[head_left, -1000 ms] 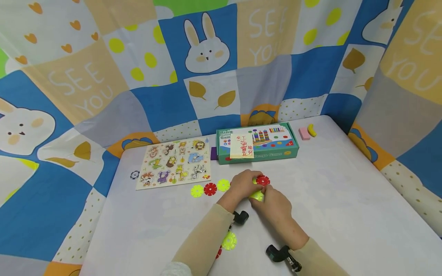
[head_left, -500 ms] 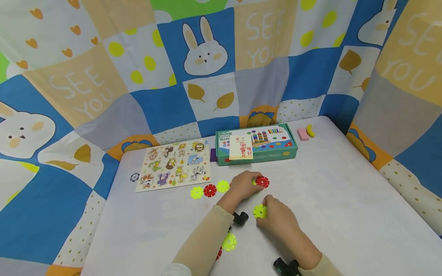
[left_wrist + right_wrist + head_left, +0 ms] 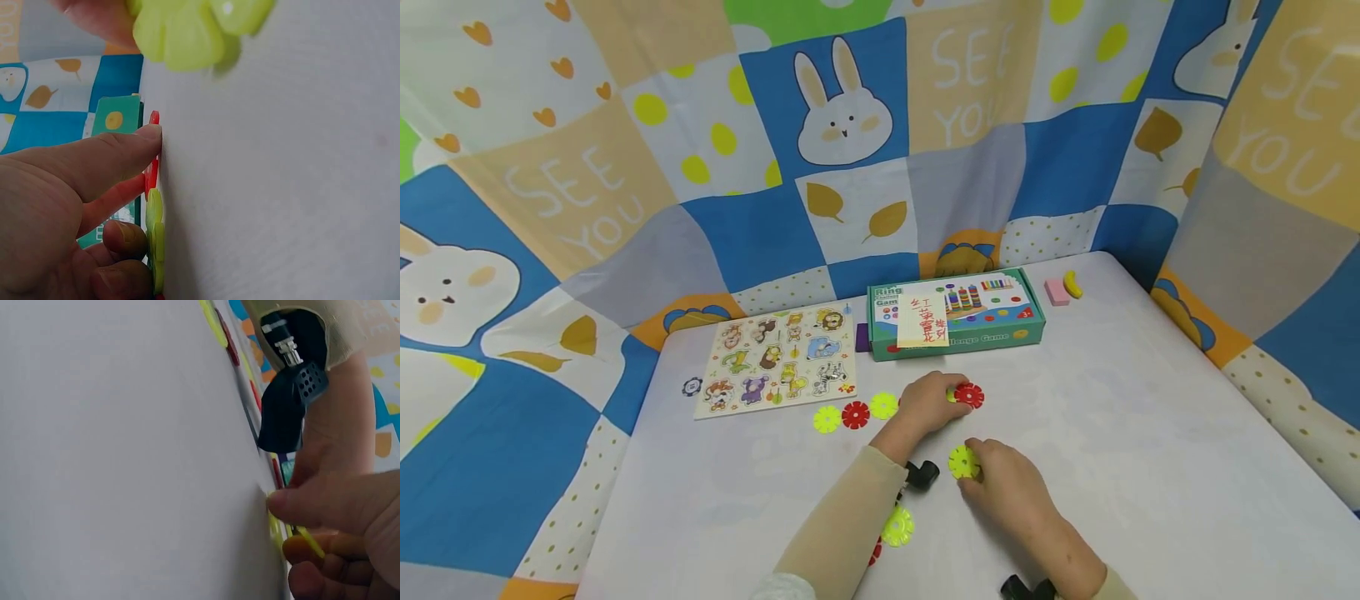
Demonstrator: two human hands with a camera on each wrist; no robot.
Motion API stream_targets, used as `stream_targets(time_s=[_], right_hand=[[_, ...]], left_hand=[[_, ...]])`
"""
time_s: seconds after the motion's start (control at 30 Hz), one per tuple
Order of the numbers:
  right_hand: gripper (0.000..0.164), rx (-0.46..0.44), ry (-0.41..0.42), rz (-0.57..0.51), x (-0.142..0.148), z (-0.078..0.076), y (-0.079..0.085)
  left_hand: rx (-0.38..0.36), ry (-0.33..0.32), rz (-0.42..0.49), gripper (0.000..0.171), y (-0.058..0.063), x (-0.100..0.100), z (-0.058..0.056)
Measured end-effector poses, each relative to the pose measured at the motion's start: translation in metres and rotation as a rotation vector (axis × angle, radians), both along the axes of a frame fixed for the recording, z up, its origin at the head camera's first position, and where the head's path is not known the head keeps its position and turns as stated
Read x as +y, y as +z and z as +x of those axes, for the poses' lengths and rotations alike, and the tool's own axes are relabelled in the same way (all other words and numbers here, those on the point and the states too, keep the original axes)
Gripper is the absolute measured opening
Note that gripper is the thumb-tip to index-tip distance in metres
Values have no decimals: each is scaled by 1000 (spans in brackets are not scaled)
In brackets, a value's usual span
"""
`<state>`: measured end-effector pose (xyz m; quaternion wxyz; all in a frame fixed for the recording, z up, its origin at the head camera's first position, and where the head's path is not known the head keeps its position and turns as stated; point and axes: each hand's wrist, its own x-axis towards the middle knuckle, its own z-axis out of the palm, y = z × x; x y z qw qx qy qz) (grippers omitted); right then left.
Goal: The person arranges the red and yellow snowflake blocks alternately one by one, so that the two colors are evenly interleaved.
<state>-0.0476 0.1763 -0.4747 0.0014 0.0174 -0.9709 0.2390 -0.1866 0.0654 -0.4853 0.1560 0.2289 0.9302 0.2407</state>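
Note:
At the right end of a row of snowflake discs, my left hand (image 3: pixel 931 403) pinches a red snowflake disc (image 3: pixel 972 395) between thumb and index finger. Under that hand sits a yellow-green disc (image 3: pixel 155 240), mostly covered in the head view, with the other fingertips against it. Nearer to me, my right hand (image 3: pixel 1011 483) pinches another yellow-green snowflake disc (image 3: pixel 963 462) by its right edge; the left wrist view shows its petals close up. The row's left part has a yellow-green disc (image 3: pixel 827 419), a red disc (image 3: pixel 855 414) and a yellow-green disc (image 3: pixel 883 406).
Loose discs, one yellow-green (image 3: pixel 897 527) and one red (image 3: pixel 876 551), lie by the left sleeve (image 3: pixel 842 525). Behind the row are an animal puzzle board (image 3: pixel 778 358) and a green game box (image 3: pixel 955 317) bearing a handwritten note (image 3: pixel 922 321). A pink block (image 3: pixel 1057 292) and toy banana (image 3: pixel 1072 284) sit back right.
My right hand has drawn back from the left hand toward me, bringing the yellow-green disc along. The left hand has stayed at the red disc.

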Motion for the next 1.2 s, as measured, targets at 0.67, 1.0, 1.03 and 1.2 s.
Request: stream_targets(time_s=[0.67,1.0,1.03,1.2], right_hand=[[58,32,-54,90,70,-67,18],[56,-125,-1,96,87,-96,3],[56,-128,1,77,88,-97,1],[57,-139,-31,-56,94,-101,-7]], left_hand=[[13,-20,-11,48,-3,0,-4],[-3,-30,-27,49,-1,1,-4],[-5,-28,-29,49,0,1,-4],[-17,-35,-42,49,2,2,-6]])
